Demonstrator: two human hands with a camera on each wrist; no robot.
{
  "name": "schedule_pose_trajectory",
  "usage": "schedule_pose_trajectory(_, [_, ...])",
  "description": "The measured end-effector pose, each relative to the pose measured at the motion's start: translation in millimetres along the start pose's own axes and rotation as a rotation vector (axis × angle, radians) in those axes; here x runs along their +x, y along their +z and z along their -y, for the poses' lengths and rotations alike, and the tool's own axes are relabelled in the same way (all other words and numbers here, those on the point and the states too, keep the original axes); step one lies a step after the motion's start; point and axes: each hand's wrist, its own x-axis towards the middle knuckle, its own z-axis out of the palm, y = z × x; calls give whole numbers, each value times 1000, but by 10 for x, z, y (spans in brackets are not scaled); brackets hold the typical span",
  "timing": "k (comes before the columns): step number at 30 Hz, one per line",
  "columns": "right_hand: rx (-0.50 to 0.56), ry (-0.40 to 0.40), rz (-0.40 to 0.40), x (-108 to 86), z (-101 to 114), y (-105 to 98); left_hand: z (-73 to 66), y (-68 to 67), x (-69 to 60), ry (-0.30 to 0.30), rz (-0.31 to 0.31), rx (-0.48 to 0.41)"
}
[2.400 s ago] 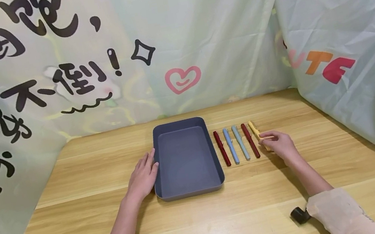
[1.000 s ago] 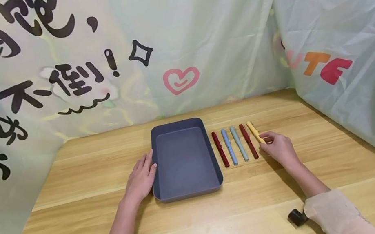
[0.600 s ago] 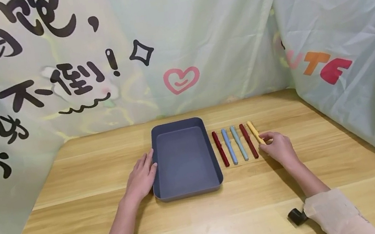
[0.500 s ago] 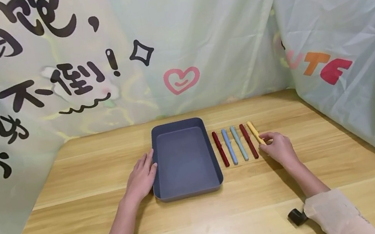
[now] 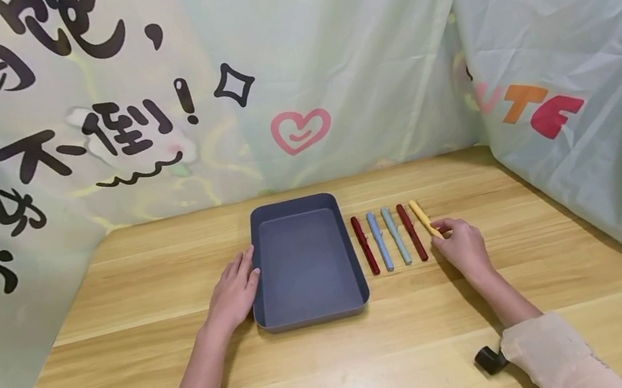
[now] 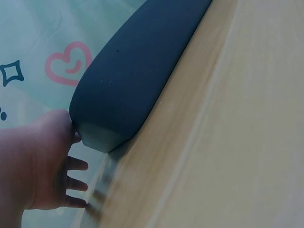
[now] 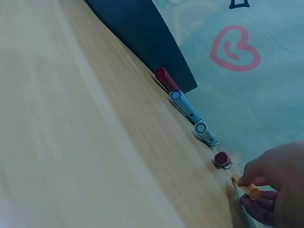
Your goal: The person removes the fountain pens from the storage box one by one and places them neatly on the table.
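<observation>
My left hand (image 5: 233,293) rests with extended fingers against the left wall of a dark blue-grey rectangular tray (image 5: 307,266). In the left wrist view, that hand (image 6: 42,164) has its thumb side at the tray's corner (image 6: 121,85). A yellow pen (image 5: 419,211) lies slanted at the right end of a row, its near part covered by my right hand (image 5: 464,245), whose thumb and fingers pinch it. The right wrist view shows the butt of the yellow pen (image 7: 254,194) between thumb and fingers of the right hand (image 7: 285,185).
Left of the yellow pen lie a dark red pen (image 5: 413,232), a pale teal pen (image 5: 397,236), a blue pen (image 5: 380,242) and another dark red pen (image 5: 366,246), beside the tray. A printed curtain (image 5: 363,61) borders the wooden table (image 5: 330,383) behind and at the sides.
The yellow pen's clip, visible on its right side at first, no longer shows; the pen has turned slightly in the right hand. Left hand, tray and other pens have not visibly moved.
</observation>
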Motion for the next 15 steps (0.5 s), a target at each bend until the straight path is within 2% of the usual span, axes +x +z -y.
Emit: schedule_pose_trajectory(15, [14, -6, -27, -26, -22, 51, -9, -10, -5, -8, 6, -7])
